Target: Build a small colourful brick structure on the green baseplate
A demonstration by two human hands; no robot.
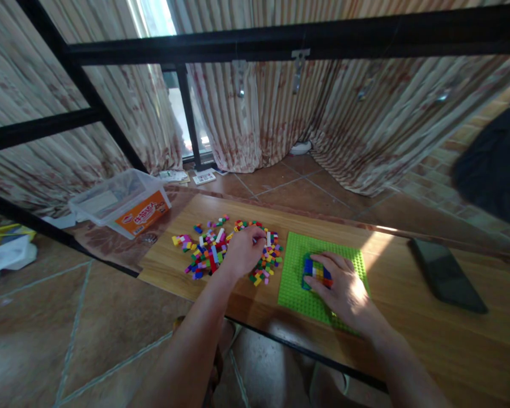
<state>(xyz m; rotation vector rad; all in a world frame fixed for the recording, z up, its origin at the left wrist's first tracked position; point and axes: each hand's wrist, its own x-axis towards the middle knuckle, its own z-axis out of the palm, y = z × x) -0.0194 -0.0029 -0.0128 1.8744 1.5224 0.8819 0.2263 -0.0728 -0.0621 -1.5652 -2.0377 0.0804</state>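
My left hand [243, 253] is over a pile of small colourful toy bricks [212, 258], its thumb and fingers drawn together in a pinch. Whatever may be between the fingertips is too small to make out; a white brick [269, 239] lies just beside them. To the right, a green studded baseplate [295, 297] lies flat on the table. On it sits a low brick build [308, 266] with blue, white, yellow and red parts and a see-through blue-green edge. My right hand [342, 283] grips this build with thumb and fingers at its sides, hiding part of it.
The wooden table [391, 306] carries a dark phone [446, 275] at the right. A clear plastic tub [121, 198] with an orange label stands beyond the left end. Black metal bars [280, 45] cross in front of striped curtains [259, 113].
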